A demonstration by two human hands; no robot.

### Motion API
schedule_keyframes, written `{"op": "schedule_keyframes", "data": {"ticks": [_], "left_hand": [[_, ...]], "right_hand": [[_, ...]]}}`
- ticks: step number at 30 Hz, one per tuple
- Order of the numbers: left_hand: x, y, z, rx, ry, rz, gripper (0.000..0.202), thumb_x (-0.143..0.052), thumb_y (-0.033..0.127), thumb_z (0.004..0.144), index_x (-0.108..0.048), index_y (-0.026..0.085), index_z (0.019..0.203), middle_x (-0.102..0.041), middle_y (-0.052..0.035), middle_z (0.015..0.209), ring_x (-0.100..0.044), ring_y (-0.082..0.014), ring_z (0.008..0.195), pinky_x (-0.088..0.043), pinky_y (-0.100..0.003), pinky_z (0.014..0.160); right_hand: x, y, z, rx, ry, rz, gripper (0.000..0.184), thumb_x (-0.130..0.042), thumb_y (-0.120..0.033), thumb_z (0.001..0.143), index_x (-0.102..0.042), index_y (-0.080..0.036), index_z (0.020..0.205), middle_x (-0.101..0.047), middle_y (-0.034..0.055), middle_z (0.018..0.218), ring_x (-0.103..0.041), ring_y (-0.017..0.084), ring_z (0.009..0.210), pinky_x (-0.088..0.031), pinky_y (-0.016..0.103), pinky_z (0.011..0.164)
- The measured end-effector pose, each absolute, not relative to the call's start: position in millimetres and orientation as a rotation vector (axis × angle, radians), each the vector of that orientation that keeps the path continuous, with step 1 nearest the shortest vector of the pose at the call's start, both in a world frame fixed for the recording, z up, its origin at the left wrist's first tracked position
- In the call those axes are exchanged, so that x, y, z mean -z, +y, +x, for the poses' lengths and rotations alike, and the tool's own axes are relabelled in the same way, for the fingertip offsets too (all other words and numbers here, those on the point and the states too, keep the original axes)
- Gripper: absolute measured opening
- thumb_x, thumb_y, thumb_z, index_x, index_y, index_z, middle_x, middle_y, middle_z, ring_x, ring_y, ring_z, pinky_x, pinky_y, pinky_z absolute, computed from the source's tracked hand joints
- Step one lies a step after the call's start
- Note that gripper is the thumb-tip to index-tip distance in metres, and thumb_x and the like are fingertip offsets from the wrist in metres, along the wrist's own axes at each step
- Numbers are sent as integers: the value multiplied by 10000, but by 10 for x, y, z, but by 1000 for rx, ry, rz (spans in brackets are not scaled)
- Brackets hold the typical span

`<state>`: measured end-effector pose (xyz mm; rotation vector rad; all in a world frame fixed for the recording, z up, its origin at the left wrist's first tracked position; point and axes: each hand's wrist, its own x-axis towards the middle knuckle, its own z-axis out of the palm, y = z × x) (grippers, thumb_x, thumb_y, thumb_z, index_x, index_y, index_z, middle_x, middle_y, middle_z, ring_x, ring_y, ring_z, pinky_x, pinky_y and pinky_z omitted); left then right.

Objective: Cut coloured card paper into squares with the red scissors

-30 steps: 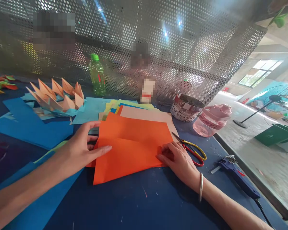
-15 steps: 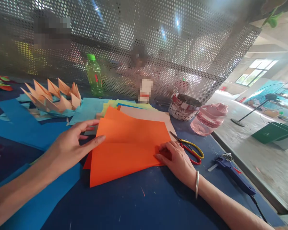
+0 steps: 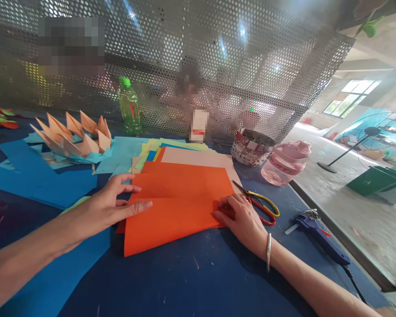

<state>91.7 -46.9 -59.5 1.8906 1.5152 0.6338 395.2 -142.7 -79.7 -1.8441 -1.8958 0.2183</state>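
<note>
Orange paper (image 3: 178, 220) lies in front of me with a crease across it, and its lower left corner stands slightly off the table. My right hand (image 3: 240, 220) pinches the paper's right edge between thumb and fingers. At the left edge my left hand (image 3: 115, 204) has its fingers apart, the thumb over the sheet; whether it presses on it I cannot tell. More orange sheets show beneath, on a stack with a pale pink sheet (image 3: 194, 156). Close by the right hand lie scissors (image 3: 262, 207) with red and yellow handles.
A folded peach paper ring (image 3: 75, 138) stands at left, near blue sheets (image 3: 46, 176). A green bottle (image 3: 129, 108), a round tub (image 3: 252, 149) and a pink cup (image 3: 285, 165) stand toward a perforated metal screen (image 3: 145, 39). A glue gun (image 3: 323, 237) lies right.
My left hand has moved slightly right and down along the paper's edge. The orange sheet's raised upper left part now lies lower. My right hand keeps its place.
</note>
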Motion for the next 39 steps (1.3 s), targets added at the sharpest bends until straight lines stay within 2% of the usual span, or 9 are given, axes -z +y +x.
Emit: {"op": "schedule_keyframes", "data": {"ticks": [6, 9, 12, 17, 20, 24, 28, 33, 39], "left_hand": [[615, -472, 935, -667, 1416, 1921, 772, -599, 604, 719, -334, 229, 1339, -593, -149, 1254, -627, -301, 1055, -539, -395, 772], [605, -586, 979, -787, 1349, 2373, 557, -584, 466, 816, -443, 232, 1301, -548, -134, 1342, -531, -315, 1231, -477, -457, 970], [601, -807, 1054, -827, 1065, 2757, 382, -459, 307, 926, -543, 287, 1298, -531, -55, 1428, -480, -283, 1309, -362, -480, 1107], [619, -1087, 1088, -626, 635, 2863, 611, -379, 48, 800, -657, 378, 1232, -721, 52, 1217, -632, -207, 1159, -367, -404, 1138], [633, -1058, 1051, -565, 649, 2831, 565, -396, 74, 820, -691, 383, 1190, -744, 49, 1169, -690, -202, 1062, -462, -358, 1067], [681, -988, 1025, -458, 711, 2758, 383, -521, 356, 922, -611, 370, 1294, -658, 20, 1314, -659, -249, 1142, -552, -355, 962], [731, -1029, 1031, -386, 698, 2797, 631, -590, 585, 831, -453, 385, 1414, -501, 2, 1461, -528, -314, 1285, -500, -454, 1018], [754, -1016, 1038, -260, 603, 2938, 526, -493, 412, 941, -358, 426, 1449, -419, 27, 1502, -484, -307, 1314, -515, -477, 992], [819, -980, 1044, -290, 592, 3000, 564, -507, 369, 938, -326, 402, 1472, -424, 16, 1504, -480, -319, 1318, -521, -485, 984]], "right_hand": [[802, -1420, 3943, -221, -1886, -1847, 147, -704, -338, 850, -625, -220, 888, -650, 41, 902, -579, 231, 879, -444, 357, 789], [804, -1417, 3944, -208, -1886, -1850, 154, -708, -339, 848, -625, -217, 892, -651, 41, 902, -576, 228, 875, -441, 356, 790], [799, -1412, 3942, -193, -1895, -1843, 138, -701, -324, 853, -620, -214, 874, -652, 35, 890, -570, 223, 870, -437, 351, 791], [784, -1407, 3940, -195, -1889, -1843, 94, -688, -280, 858, -619, -216, 875, -654, 30, 896, -569, 217, 875, -436, 342, 788], [788, -1414, 3948, -199, -1889, -1831, 92, -680, -288, 864, -620, -219, 872, -652, 31, 891, -571, 217, 868, -437, 342, 788], [794, -1419, 3953, -201, -1885, -1830, 97, -695, -270, 851, -613, -218, 851, -653, 31, 876, -568, 218, 864, -437, 340, 783], [792, -1414, 3948, -209, -1883, -1824, 91, -691, -255, 853, -610, -216, 839, -653, 25, 863, -563, 210, 843, -433, 334, 771], [798, -1420, 3954, -208, -1878, -1813, 77, -682, -243, 854, -609, -220, 840, -652, 19, 850, -565, 205, 831, -429, 322, 748], [796, -1421, 3955, -198, -1879, -1812, 85, -682, -242, 853, -604, -217, 831, -651, 19, 843, -559, 202, 822, -426, 317, 742]]}}
